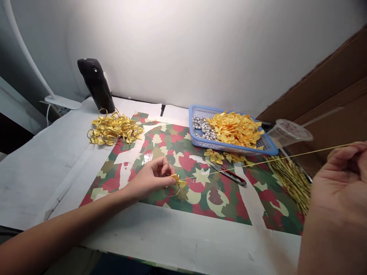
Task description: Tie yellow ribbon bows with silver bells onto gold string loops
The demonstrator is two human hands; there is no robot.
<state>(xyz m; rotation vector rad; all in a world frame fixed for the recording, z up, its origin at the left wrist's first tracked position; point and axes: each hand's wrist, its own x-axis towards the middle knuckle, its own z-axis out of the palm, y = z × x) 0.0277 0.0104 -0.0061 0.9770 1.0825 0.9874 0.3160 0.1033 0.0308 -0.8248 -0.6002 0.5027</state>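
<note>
Between the thumb and fingers of my left hand point(156, 175) is a small yellow ribbon bow point(181, 184), with a silver bell beside it and a thin loop hanging below. From the bow a thin yellow cord point(282, 158) runs taut up to the right. Its far end is pinched in my right hand point(341, 183), raised at the right edge, where the fingertips are partly cut off. Both hands are closed. A red and black cutter point(231, 176) lies on the patterned sheet point(172, 152), beneath the cord.
A blue basket point(229, 150) holds yellow bows point(236, 130) and silver bells point(204, 128). Looped bows point(113, 130) are heaped at left near a black bottle point(96, 84). Cut cords point(289, 179) lie at right, by a plastic cup point(289, 131) and cardboard point(329, 84). A lamp point(63, 102) stands left.
</note>
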